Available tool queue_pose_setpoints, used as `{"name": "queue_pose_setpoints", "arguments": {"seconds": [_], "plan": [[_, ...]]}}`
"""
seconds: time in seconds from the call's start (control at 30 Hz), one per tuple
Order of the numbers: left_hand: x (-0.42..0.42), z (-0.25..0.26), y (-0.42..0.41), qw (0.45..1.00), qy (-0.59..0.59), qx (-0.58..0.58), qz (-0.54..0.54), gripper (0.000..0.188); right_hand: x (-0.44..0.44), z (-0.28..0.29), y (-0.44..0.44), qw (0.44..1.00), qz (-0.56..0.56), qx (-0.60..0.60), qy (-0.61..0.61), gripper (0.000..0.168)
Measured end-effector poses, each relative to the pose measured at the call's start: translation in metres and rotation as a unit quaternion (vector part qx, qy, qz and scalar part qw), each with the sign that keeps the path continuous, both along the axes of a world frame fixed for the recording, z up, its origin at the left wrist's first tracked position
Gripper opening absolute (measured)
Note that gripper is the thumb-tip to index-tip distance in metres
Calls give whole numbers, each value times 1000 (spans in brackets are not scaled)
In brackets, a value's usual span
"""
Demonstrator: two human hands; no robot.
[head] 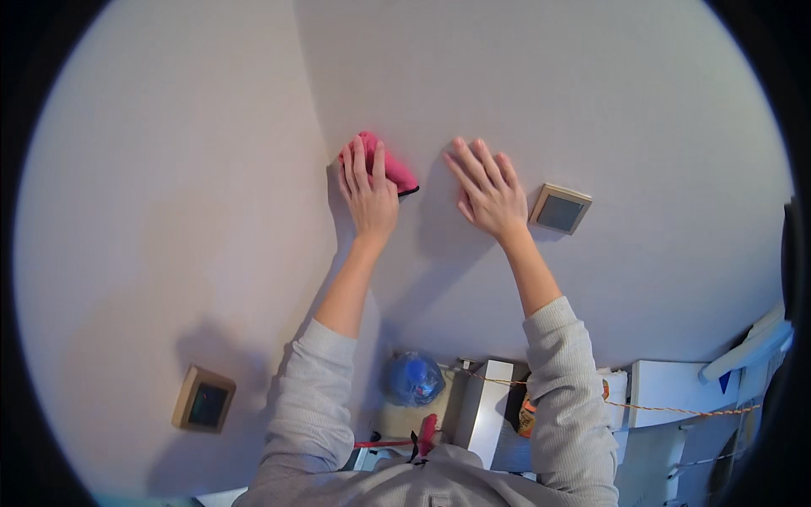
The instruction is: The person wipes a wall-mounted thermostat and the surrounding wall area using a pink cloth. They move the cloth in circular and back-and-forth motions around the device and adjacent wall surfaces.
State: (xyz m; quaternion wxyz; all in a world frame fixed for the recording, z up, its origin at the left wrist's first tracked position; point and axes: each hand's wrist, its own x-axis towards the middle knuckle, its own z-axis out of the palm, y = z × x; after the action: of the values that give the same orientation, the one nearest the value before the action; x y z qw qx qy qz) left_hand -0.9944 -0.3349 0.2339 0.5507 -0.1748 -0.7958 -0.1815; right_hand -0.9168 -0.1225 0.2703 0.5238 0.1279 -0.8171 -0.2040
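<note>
My left hand (370, 193) presses a pink cloth (397, 172) with a dark edge against the pale wall (405, 82), close beside the corner where two walls meet. Some of the cloth is hidden under my fingers. To its right, my right hand (488, 187) lies against the same wall with its fingers a little spread and nothing visible in it. Just right of that wrist sits a square wall switch (561, 210) with a gold-coloured frame and a grey face.
A second framed wall fitting (204, 400) is on the left wall. Below stand a blue-tinted plastic bottle (415, 378) and a white panel (485, 409). A twisted orange cord (690, 410) runs across at the lower right, past a white box-like surface (678, 390).
</note>
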Motion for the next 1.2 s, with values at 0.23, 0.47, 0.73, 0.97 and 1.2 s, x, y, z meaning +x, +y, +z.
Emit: {"name": "queue_pose_setpoints", "arguments": {"seconds": [0.23, 0.47, 0.73, 0.97, 1.2], "plan": [[-17, -14, 18, 990, 61, 56, -111, 91, -1, -13, 0, 1000, -20, -1, 13, 70], [-33, -9, 4, 991, 68, 44, -107, 86, -6, -16, -3, 1000, -29, 5, -2, 70], [-39, 28, 2, 990, 92, 56, -94, 79, -9, -19, 0, 998, -51, 16, 25, 69], [-35, -54, 4, 989, 55, 97, -98, 74, -7, -15, -1, 1000, -26, 9, 12, 68], [-32, 16, 15, 986, 59, 85, -132, 71, -6, -52, 12, 995, -43, -71, 49, 61]]}}
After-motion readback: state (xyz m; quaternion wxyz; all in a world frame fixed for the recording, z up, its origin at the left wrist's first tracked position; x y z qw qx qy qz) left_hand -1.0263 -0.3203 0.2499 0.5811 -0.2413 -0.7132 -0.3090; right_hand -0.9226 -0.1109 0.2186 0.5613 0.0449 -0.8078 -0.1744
